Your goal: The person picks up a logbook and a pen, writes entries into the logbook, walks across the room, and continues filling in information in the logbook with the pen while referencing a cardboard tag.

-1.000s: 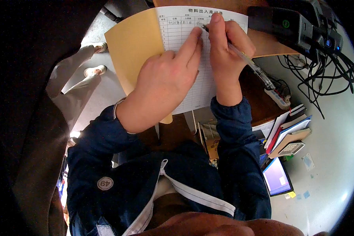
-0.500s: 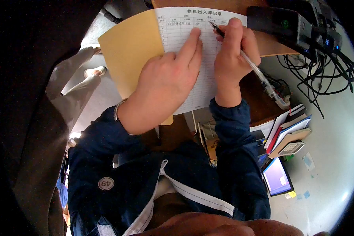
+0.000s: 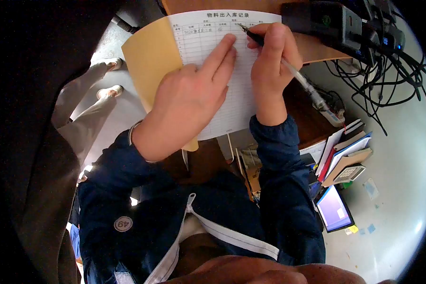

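Note:
A printed record form (image 3: 241, 90) with ruled rows and a Chinese heading lies open, its yellow-brown cover (image 3: 151, 57) folded out to the left. Handwriting fills part of the first row. My left hand (image 3: 187, 97) rests on the page, index and middle fingers stretched toward the top rows, palm down. A clear pen (image 3: 300, 73) with a dark grip is pinched in my right hand (image 3: 274, 66). Its tip is at the header rows, right of the handwriting; whether it touches the paper I cannot tell.
Black electronic boxes (image 3: 343, 28) with lit displays stand at the upper right, tangled black cables (image 3: 378, 85) hanging below. Folders (image 3: 341, 151), a calculator (image 3: 349, 174) and a lit screen (image 3: 335, 208) are at the right. Another person's legs and shoes (image 3: 110, 91) show at the left.
In the view, the form and both hands have shifted somewhat left. The pen stays in my right hand, and my left hand still lies on the page.

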The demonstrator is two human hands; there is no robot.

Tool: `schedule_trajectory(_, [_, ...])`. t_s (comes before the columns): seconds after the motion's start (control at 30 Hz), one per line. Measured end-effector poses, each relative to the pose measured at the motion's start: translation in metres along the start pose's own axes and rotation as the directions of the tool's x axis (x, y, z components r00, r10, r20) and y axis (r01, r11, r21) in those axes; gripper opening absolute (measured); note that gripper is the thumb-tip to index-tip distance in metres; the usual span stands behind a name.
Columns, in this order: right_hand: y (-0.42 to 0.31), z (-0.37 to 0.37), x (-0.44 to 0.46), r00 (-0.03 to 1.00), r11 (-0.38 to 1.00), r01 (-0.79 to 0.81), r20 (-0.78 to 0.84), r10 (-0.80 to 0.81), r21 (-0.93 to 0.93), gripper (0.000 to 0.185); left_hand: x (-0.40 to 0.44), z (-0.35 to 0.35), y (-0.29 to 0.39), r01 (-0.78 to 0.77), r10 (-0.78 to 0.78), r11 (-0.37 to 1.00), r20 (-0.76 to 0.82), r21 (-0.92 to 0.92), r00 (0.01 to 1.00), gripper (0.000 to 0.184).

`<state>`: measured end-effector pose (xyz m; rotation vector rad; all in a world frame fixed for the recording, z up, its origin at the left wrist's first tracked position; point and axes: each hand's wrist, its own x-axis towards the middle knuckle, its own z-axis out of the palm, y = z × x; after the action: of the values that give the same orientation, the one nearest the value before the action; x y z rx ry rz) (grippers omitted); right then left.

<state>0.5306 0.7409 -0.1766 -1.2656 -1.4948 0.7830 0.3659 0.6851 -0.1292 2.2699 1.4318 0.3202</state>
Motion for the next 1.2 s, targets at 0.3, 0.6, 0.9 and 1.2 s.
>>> schedule_trajectory(0.3, [0.000, 0.003, -0.001, 0.994, 0.993, -0.101, -0.022, 0.103, 0.062, 0.023, 0.002, -0.002, 0.001, 0.003, -0.004, 0.999, 0.020, 0.033, 1.000, 0.054])
schedule_trajectory(0.6, [-0.003, 0.011, 0.003, 0.994, 0.994, 0.025, -0.103, -0.037, -0.111, 0.032, 0.002, -0.001, -0.001, 0.007, -0.007, 1.000, 0.002, -0.004, 1.000, 0.050])
schedule_trajectory(0.9, [-0.002, 0.011, 0.005, 0.998, 0.990, 0.031, -0.055, -0.039, -0.138, 0.034, 0.002, 0.001, -0.002, 0.007, -0.007, 1.000, -0.010, 0.025, 1.000, 0.049])
schedule_trajectory(1.2, [0.000, 0.012, 0.006, 0.996, 0.990, 0.045, -0.071, -0.055, -0.133, 0.032, 0.003, 0.000, -0.002, 0.001, 0.000, 1.000, -0.006, 0.015, 1.000, 0.050])
